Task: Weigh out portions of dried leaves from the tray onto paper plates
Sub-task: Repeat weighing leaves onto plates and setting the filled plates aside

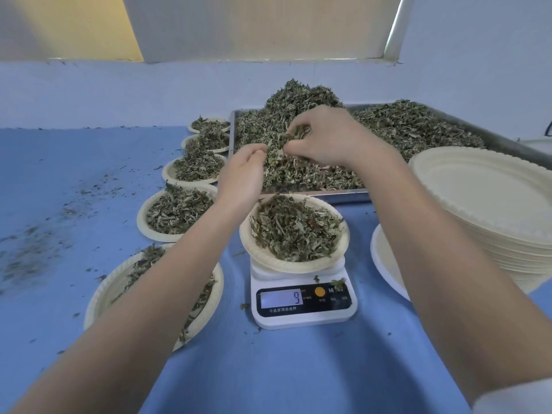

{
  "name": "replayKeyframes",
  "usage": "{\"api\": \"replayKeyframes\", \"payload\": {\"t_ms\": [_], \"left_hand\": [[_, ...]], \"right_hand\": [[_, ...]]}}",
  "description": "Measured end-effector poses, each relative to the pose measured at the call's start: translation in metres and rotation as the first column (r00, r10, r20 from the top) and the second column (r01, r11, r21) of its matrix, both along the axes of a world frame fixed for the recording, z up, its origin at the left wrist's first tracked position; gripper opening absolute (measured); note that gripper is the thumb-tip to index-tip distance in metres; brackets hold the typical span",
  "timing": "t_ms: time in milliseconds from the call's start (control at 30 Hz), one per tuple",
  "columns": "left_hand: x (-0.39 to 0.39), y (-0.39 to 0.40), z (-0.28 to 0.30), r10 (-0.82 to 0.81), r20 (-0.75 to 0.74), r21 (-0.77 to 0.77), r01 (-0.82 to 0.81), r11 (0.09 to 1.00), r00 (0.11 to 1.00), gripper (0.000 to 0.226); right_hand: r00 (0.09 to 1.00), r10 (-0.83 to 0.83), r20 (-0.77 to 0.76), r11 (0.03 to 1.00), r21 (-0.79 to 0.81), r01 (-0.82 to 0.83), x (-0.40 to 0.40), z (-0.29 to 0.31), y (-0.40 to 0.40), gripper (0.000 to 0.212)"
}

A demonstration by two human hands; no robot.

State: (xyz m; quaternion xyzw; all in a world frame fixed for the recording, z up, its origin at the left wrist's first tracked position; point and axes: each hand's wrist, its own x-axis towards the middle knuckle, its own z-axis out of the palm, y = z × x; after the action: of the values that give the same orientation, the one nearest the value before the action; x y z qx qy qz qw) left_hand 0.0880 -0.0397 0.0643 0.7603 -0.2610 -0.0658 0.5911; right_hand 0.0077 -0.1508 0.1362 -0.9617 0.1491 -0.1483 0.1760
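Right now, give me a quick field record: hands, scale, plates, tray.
left hand: over the tray's near edge, fingers curled, hold unclear
right hand: pinches dried leaves above the tray
scale: display shows 9; plate on scale holds leaves
filled plates: five in a row at left
empty plate stack: at right

Both bare forearms reach forward and converge toward the middle. The right hand (325, 135) is arched palm down with its fingers (294, 127) curled into a pinch. The left hand (243, 171) sits just beside it, lower, back turned up, fingertips bunched toward the right hand's.
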Motion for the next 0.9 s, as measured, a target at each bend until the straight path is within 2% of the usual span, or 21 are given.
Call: {"api": "replayKeyframes", "payload": {"t_ms": [167, 433, 667, 700, 733, 800, 833, 900], "left_hand": [[0.000, -0.004, 0.011, -0.028, -0.011, -0.036, 0.027, 0.999, 1.000, 0.026], [0.004, -0.008, 0.007, -0.023, -0.065, -0.072, 0.018, 0.997, 0.998, 0.026], [0.024, -0.010, 0.008, 0.013, -0.036, 0.069, -0.010, 0.998, 0.999, 0.035], [0.026, -0.010, 0.008, 0.013, -0.037, 0.098, -0.010, 0.995, 0.999, 0.036], [0.027, -0.010, 0.008, 0.011, -0.040, 0.120, -0.006, 0.993, 0.999, 0.036], [0.027, -0.009, 0.007, 0.008, -0.053, 0.144, -0.001, 0.990, 0.999, 0.037], [0.027, -0.009, 0.006, 0.012, -0.049, 0.158, -0.004, 0.987, 0.999, 0.038], [0.027, -0.008, 0.004, 0.025, -0.024, 0.185, -0.020, 0.983, 0.999, 0.040]], "right_hand": [[1.000, -0.006, 0.026, 0.998, 0.062, 0.005, 0.004, 0.000, -0.002, 0.040], [0.999, -0.007, 0.033, 0.999, 0.034, 0.006, 0.016, -0.017, -0.005, 0.038], [0.982, -0.085, 0.168, 0.995, -0.041, 0.093, 0.064, -0.023, -0.017, 0.031], [0.984, -0.102, 0.145, 0.994, -0.032, 0.108, 0.073, -0.027, -0.019, 0.034], [0.990, -0.128, 0.056, 0.991, -0.025, 0.129, 0.081, -0.033, -0.023, 0.045], [0.935, -0.188, -0.299, 0.982, -0.088, 0.169, 0.091, -0.048, -0.026, 0.077], [0.891, -0.202, -0.406, 0.979, -0.106, 0.173, 0.093, -0.055, -0.028, 0.084], [0.892, -0.179, -0.414, 0.984, -0.055, 0.172, 0.091, -0.065, -0.029, 0.082]]}}
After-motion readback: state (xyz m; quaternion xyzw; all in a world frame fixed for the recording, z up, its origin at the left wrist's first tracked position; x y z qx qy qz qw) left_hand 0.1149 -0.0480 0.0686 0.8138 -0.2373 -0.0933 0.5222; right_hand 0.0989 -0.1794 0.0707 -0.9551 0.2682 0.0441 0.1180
